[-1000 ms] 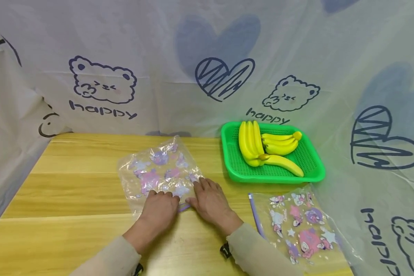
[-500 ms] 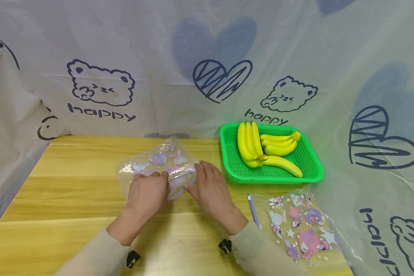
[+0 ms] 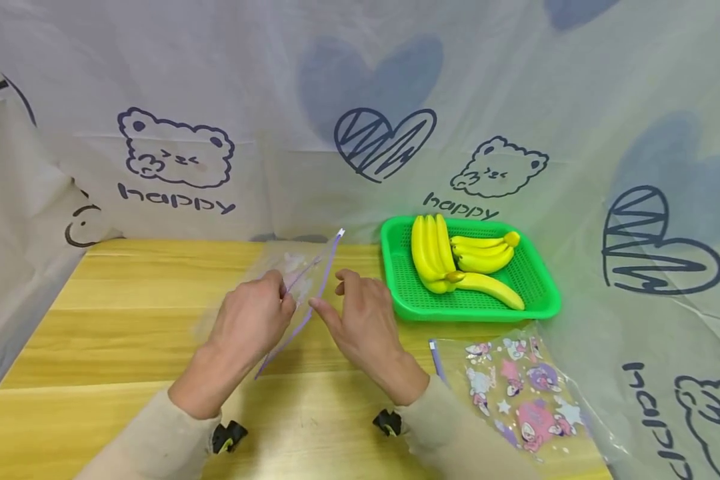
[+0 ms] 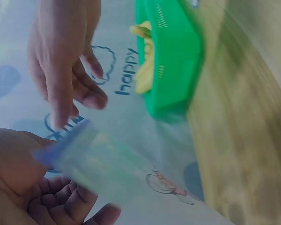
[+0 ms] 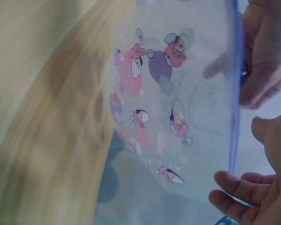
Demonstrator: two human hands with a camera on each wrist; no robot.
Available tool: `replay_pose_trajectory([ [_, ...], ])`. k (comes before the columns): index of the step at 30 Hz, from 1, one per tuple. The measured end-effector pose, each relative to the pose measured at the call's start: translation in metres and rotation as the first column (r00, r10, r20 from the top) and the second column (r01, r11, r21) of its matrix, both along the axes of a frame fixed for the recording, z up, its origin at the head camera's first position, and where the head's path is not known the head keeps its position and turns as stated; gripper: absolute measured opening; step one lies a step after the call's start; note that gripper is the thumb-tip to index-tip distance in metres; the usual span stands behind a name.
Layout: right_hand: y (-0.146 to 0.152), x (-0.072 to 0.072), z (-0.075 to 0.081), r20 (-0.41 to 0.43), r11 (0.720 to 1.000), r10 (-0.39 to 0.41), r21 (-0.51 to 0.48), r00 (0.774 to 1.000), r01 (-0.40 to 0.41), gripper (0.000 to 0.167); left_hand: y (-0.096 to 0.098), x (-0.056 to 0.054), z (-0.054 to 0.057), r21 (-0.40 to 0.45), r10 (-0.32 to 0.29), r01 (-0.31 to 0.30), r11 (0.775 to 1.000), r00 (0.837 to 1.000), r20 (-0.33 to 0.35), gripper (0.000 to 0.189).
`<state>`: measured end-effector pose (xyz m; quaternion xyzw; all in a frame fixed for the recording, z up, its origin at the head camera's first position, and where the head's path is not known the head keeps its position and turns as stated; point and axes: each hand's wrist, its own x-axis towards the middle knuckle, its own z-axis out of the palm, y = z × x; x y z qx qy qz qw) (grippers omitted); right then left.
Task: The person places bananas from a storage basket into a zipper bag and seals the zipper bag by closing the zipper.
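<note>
A clear zip bag [image 3: 303,283] with a purple zip edge and pink and purple cartoon prints hangs tilted over the table. My left hand [image 3: 255,313] pinches it near its mouth, whose two edges stand apart in the head view. Just right of the zip edge is my right hand [image 3: 363,320], thumb spread from the loosely bent fingers and nothing between them. In the right wrist view the printed bag [image 5: 161,103] spreads wide, with the fingertips of my right hand [image 5: 267,173] close to its edge; whether they touch is unclear. The left wrist view is blurred.
A green basket [image 3: 396,293] with yellow bananas [image 3: 432,257] stands at the back right. In front of it lies a second printed zip bag [image 3: 525,393] on the wooden table [image 3: 126,320]. A printed cloth [image 3: 264,80] hangs behind.
The bag has been lifted from the table and turned, its zip edge now upright and parted. My left hand has risen with it; the right hand has come away from the bag's edge.
</note>
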<state>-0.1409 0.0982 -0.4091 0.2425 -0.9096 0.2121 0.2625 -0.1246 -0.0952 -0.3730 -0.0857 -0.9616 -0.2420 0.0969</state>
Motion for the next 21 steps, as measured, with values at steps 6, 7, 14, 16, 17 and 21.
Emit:
replay_pose_trajectory([
  [6, -0.011, -0.006, 0.017, 0.034, 1.0, 0.015, 0.027, 0.999, -0.016, 0.04, 0.003, 0.002, 0.018, 0.039, 0.004, -0.005, 0.999, 1.0, 0.004, 0.012],
  [7, -0.012, -0.009, 0.019, 0.02, 0.999, 0.028, 0.03, 0.999, -0.028, 0.037, 0.002, 0.003, 0.022, 0.031, 0.013, -0.013, 0.999, 1.0, 0.011, 0.011],
  [14, -0.012, -0.021, 0.04, 0.001, 0.994, 0.069, 0.08, 0.998, -0.069, 0.023, -0.007, 0.002, 0.039, -0.071, 0.08, -0.075, 0.995, 0.994, 0.076, 0.012],
  [16, -0.011, -0.022, 0.045, 0.043, 0.992, 0.079, 0.092, 0.996, -0.083, 0.02, -0.01, 0.0, 0.042, -0.093, 0.083, -0.074, 0.993, 0.991, 0.101, 0.016],
  [17, -0.011, -0.022, 0.048, 0.062, 0.991, 0.087, 0.097, 0.994, -0.093, 0.02, -0.011, -0.001, 0.043, -0.105, 0.083, -0.071, 0.992, 0.99, 0.11, 0.018],
  [21, -0.012, -0.021, 0.054, 0.126, 0.983, 0.103, 0.138, 0.987, -0.12, 0.021, -0.014, -0.005, 0.043, -0.127, 0.061, -0.044, 0.991, 0.988, 0.139, 0.009],
])
